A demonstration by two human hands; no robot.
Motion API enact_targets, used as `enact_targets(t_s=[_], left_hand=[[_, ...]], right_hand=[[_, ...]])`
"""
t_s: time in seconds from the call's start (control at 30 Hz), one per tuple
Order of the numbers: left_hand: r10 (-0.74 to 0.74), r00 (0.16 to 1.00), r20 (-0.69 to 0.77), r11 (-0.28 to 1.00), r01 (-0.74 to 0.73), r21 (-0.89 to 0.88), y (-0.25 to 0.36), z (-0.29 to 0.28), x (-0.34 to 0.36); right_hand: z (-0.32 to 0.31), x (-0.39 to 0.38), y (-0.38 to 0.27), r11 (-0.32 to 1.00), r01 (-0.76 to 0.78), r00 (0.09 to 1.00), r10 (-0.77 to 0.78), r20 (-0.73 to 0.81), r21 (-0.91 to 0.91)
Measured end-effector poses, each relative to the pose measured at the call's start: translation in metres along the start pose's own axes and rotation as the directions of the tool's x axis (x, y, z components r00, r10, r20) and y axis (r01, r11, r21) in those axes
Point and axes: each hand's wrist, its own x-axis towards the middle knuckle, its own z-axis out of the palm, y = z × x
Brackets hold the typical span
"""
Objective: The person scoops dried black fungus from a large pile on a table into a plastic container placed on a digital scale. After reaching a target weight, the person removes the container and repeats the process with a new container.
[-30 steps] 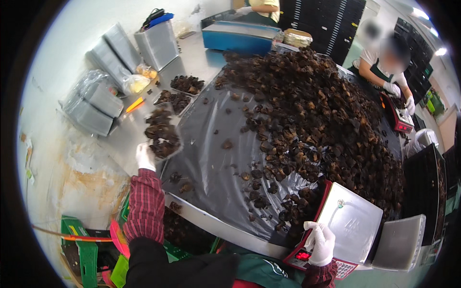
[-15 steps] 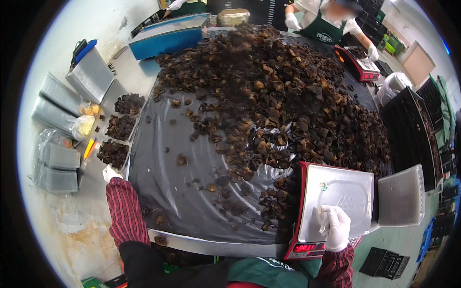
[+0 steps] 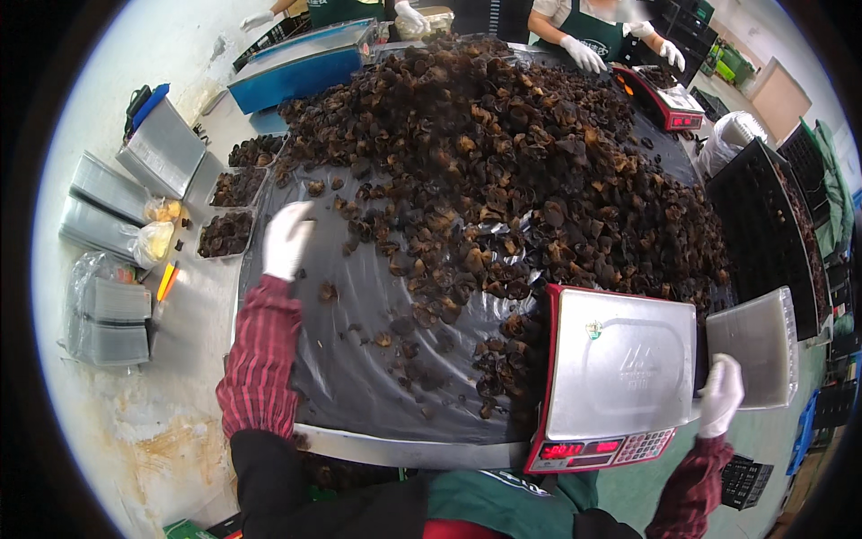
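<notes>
My left hand, in a white glove, is over the left side of the black plastic sheet, fingers stretched out and nothing in them. Just beyond it, along the sheet's left edge, stand three clear trays filled with dark dried mushrooms. My right hand, gloved too, is at the near left side of a stack of empty clear plastic trays. Its fingers point up, slightly bent and apart, with nothing visible in them. Between my hands stands a red scale with a bare metal plate.
A large heap of loose dark mushrooms covers the table's far and right parts. Black crates stand at the right. More stacked trays line the left wall. Across the table, a co-worker's gloved hands are beside another red scale.
My left hand has moved away from me and right, onto the sheet. The filled trays have shifted farther off. My right hand has left the scale plate for the stacked trays.
</notes>
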Motion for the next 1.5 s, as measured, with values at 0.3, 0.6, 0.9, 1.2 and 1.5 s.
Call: enact_targets(t_s=[0.3, 0.6, 0.9, 1.2, 1.5], left_hand=[[-0.372, 0.824, 0.428, 0.914, 0.243, 0.326, 0.106, 0.151, 0.062], [0.204, 0.823, 0.531, 0.973, -0.230, -0.018, 0.228, 0.111, -0.042], [0.408, 0.790, 0.457, 0.913, -0.360, -0.193, 0.268, 0.072, -0.144], [-0.163, 0.915, 0.369, 0.971, 0.083, 0.225, 0.190, 0.096, -0.061], [0.117, 0.953, 0.278, 0.977, -0.060, -0.205, 0.252, 0.063, -0.159]], right_hand=[[-0.108, 0.052, 0.214, 0.593, -0.103, 0.963, -0.142, -0.229, -0.798], [-0.099, 0.043, 0.259, 0.853, 0.045, 0.993, -0.095, -0.069, -0.520], [-0.129, 0.054, 0.262, 0.999, -0.021, 0.992, 0.025, 0.125, -0.038], [-0.122, 0.062, 0.287, 0.987, -0.109, 0.985, 0.091, 0.146, 0.118], [-0.121, 0.048, 0.264, 0.994, -0.033, 0.998, 0.027, 0.057, 0.105]])
